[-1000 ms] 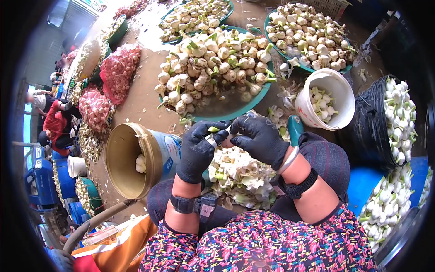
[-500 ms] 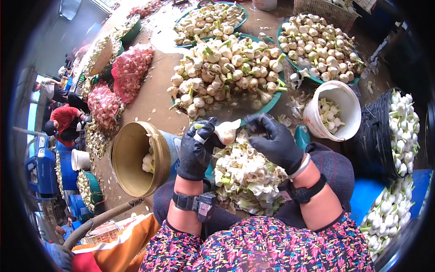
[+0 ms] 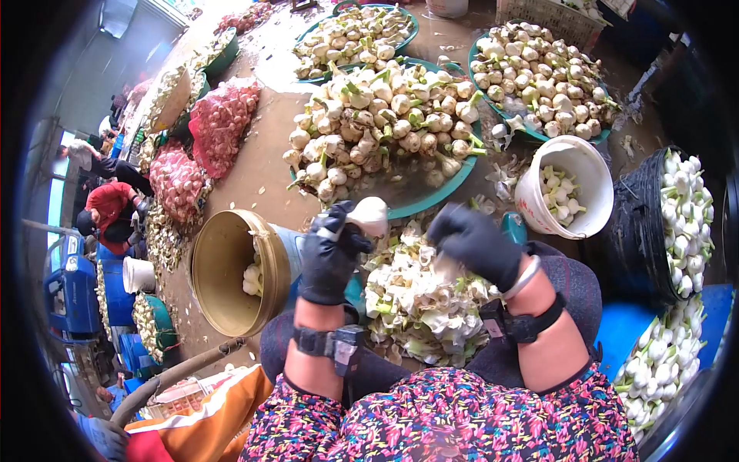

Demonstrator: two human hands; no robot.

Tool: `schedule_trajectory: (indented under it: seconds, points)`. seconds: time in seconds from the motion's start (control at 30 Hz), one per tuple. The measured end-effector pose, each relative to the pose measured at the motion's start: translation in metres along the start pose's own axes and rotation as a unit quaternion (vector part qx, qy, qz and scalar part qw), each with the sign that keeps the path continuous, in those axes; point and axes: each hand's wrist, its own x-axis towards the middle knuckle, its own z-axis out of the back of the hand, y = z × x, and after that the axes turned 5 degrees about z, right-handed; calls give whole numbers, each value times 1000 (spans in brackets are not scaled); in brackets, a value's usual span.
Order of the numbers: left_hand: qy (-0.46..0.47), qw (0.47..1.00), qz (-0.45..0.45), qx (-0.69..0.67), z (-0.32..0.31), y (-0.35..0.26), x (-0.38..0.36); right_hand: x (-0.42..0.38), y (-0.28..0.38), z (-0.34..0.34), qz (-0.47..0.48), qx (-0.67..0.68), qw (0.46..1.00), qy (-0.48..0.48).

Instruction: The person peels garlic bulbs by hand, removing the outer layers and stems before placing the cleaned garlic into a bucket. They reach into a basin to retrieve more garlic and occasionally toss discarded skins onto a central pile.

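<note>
My left hand (image 3: pixel 332 254), in a black glove, is closed on a garlic bulb (image 3: pixel 369 216) whose smooth white end sticks out to the right. My right hand (image 3: pixel 477 245), also gloved in black, is curled and slightly blurred, apart from the bulb; what its fingers hold, if anything, cannot be made out. Below and between both hands lies a heap of peeled garlic skins (image 3: pixel 419 300). Beyond them a green basin (image 3: pixel 439 196) bears a large pile of untrimmed garlic bulbs (image 3: pixel 385 123).
A tan bucket (image 3: pixel 231 273) stands at left, a white bucket (image 3: pixel 566 185) at right, each with some bulbs inside. A black tub (image 3: pixel 635 227) of white bulbs is farther right. Red mesh sacks (image 3: pixel 223 127) and a person in red (image 3: pixel 112 208) are at left.
The bulb in my left hand now shows a smooth white surface, its loose skin gone. My right hand has curled its fingers and moved slightly right and down.
</note>
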Motion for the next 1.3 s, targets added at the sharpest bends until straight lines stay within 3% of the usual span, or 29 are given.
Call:
schedule_trajectory:
  seconds: [0.03, 0.07, 0.1, 0.13, 0.17, 0.2, 0.23, 0.27, 0.33, 0.4, 0.47, 0.5, 0.57, 0.6, 0.67, 0.77, 0.83, 0.93, 0.97, 1.0, 1.03, 1.07, 1.1, 1.13, 1.17, 1.2, 1.27, 1.3]
  points:
    - [3, 997, -59, 57, 14, -8, 2, -5, -10, -10, 8, -123, 990, 70]
    - [-54, 967, -169, 182, 26, -27, -4, -9, -15, -17, 15, -243, 960, 139]
    - [-103, 943, -227, 218, 46, -51, -6, -8, -12, -17, 12, -243, 961, 135]
    - [-109, 884, -294, 346, 70, -82, -12, -8, -6, -16, 10, -218, 970, 104]
    - [-172, 854, -273, 409, 87, -106, -17, -7, 1, -13, 9, -194, 978, 73]
    - [-202, 721, -280, 601, 122, -129, -18, -4, 7, -9, 7, -196, 978, 68]
    - [-222, 689, -236, 648, 124, -141, -22, -1, 15, -6, -9, -227, 971, 70]
    - [-214, 682, -284, 639, 119, -141, -19, 0, 21, -4, -25, -258, 963, 71]
    - [-132, 800, -281, 514, 90, -118, 2, 2, 17, -12, -17, -199, 978, 66]
    - [-17, 799, -247, 548, 34, -79, 27, -1, 14, -18, 31, -159, 987, 21]
    - [148, 866, -125, 460, 2, -23, 65, -3, 13, -15, 17, -181, 983, 26]
    - [145, 863, -58, 480, -17, 5, 78, -5, 12, -13, 16, -190, 982, 11]
    - [184, 768, -114, 602, -26, 68, 124, -5, 14, -9, 17, -198, 980, -15]
    - [170, 730, -88, 656, -40, 92, 142, -6, 15, -9, 23, -196, 980, -39]
    - [138, 724, -149, 659, -45, 141, 175, -4, 19, -1, 10, -158, 987, -42]
    - [122, 722, -96, 674, -54, 174, 207, -1, 15, 7, 19, -134, 989, -57]
    - [116, 701, 6, 704, -53, 185, 223, 1, 15, 15, 18, -126, 990, -56]
    - [178, 657, -53, 731, -20, 190, 243, 0, 18, 20, -32, -173, 984, -37]
    - [130, 768, -54, 624, -8, 190, 241, 0, 17, 20, -39, -188, 980, -54]
    - [120, 953, 46, 274, -13, 170, 217, 1, 16, 20, -43, -203, 976, -70]
    - [133, 962, 63, 231, -11, 149, 191, -1, 20, 17, -72, -182, 977, -84]
    - [149, 968, 75, 187, -13, 128, 171, -1, 7, 10, -11, -184, 972, -148]
    - [149, 968, 74, 188, -25, 103, 150, -2, 11, 8, -32, -181, 971, -154]
    - [213, 890, -174, 365, -43, 78, 126, -2, 16, 8, -54, -180, 969, -161]
    - [254, 720, -403, 504, -51, 63, 108, 5, 8, 5, 9, -190, 958, -213]
    - [265, 736, -373, 499, -50, 58, 95, 12, -4, 1, 72, -198, 941, -263]
    - [216, 903, -148, 341, -56, 55, 68, 15, -9, -5, 74, -219, 935, -270]
    - [244, 817, -343, 395, -54, 51, 63, 15, -8, -7, 80, -110, 957, -257]
